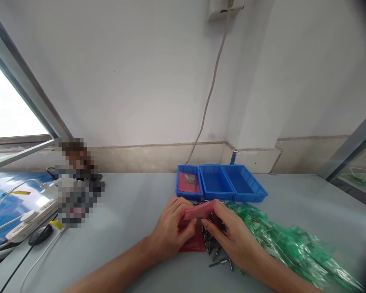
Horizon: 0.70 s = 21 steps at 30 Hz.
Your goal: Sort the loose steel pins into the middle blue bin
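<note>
My left hand (174, 224) and right hand (232, 232) pinch the pink packet (200, 211) between them, fingers curled. Metal pins (212, 240) lie beneath my right hand; green plastic (280, 240) beyond its outer side; blue trays (218, 181) ahead.

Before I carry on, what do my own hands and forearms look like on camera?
The left hand and right hand wear no gloves. No sleeve, watch or bracelet shows on either forearm, and no ring on the fingers in view.
</note>
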{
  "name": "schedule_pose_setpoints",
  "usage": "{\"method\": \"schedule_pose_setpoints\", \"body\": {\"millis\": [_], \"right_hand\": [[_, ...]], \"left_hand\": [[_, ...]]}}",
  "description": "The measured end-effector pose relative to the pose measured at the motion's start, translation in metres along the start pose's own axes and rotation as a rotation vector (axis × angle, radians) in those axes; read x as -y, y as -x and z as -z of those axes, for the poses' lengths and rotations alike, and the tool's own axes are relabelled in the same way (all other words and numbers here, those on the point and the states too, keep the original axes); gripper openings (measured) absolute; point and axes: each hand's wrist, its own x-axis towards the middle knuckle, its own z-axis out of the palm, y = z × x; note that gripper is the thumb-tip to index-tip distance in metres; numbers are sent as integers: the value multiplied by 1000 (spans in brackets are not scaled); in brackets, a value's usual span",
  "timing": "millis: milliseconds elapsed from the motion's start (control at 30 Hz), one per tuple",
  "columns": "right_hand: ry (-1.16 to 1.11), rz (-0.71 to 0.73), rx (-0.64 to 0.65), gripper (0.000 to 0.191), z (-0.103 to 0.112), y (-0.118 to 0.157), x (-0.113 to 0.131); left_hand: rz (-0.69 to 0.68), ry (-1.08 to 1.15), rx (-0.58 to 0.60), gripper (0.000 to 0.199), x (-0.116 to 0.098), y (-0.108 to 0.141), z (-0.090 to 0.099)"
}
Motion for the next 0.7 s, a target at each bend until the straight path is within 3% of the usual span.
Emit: {"method": "schedule_pose_setpoints", "body": {"millis": [700], "right_hand": [[-47, 28, -13, 21, 8, -3, 9]], "left_hand": [[0, 62, 13, 9, -1, 1, 2]]}}
